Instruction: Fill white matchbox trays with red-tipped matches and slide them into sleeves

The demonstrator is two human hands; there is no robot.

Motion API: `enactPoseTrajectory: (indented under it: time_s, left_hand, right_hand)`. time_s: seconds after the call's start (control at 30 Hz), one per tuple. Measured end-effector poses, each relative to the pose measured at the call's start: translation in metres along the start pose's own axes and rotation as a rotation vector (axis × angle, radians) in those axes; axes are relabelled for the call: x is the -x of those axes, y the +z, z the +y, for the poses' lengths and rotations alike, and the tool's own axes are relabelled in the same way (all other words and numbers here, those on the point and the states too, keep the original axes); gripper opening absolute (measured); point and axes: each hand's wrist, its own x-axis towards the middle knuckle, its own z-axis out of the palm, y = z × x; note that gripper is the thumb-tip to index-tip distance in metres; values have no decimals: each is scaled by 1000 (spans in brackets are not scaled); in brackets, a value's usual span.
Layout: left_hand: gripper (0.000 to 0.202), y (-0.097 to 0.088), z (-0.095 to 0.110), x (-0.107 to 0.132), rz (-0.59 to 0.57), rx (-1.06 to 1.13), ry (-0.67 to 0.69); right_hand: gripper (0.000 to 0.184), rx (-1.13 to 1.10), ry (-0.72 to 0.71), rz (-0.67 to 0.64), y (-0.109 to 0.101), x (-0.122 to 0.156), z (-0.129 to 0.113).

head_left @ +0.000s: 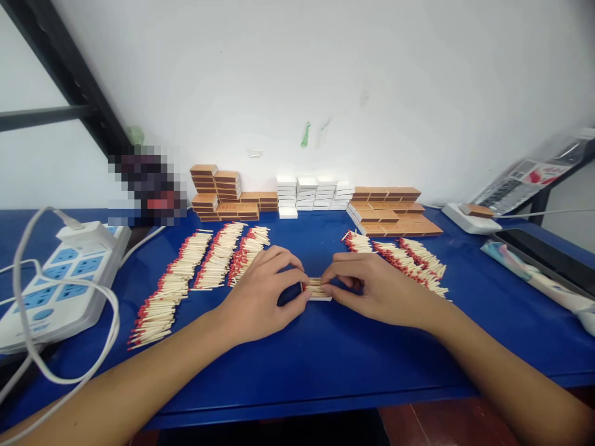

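Left hand (272, 288) and right hand (379, 286) grasp opposite ends of a tray (320, 298), apparently to steady the matches (316, 287) inside, between front and back edges of the worktop (320, 365).

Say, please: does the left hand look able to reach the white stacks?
Probably yes: only bare blue table shows between the left hand and the white stacks, though it seems to hold the small tray.
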Motion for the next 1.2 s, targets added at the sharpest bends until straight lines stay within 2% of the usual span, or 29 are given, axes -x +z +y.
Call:
enactPoseTrajectory:
  time_s: [0.13, 0.3, 0.47, 0.63, 0.8, 0.9, 1.0, 1.1, 1.2]
  left_hand:
    - [10, -1, 0, 0, 4, 10, 18]
    - [8, -1, 2, 0, -10, 3, 0]
    - [34, 0, -2, 2, -77, -40, -50]
    - [24, 1, -3, 3, -86, -45, -51]
    - [21, -1, -2, 3, -82, -22, -49]
    - [21, -1, -1, 4, -83, 1, -34]
    - [20, -1, -1, 6, -84, 19, -22]
    - [20, -3, -2, 8, -83, 27, -19]
    - [21, -5, -5, 9, -72, 35, -19]
  right_hand:
    - [11, 23, 2, 72, 0, -1, -1]
    - [11, 57, 8, 77, 2, -2, 2]
    - [13, 66, 14, 90, 1, -3, 3]
    - [15, 63, 27, 98, 2, -2, 4]
    - [20, 21, 61, 186, -5, -14, 11]
    - [18, 111, 86, 176, -14, -44, 11]
    - [15, 232, 66, 130, -15, -95, 6]
    - [17, 350, -1, 131, -3, -154, 3]
    - [30, 447, -58, 81, 15, -198, 4]
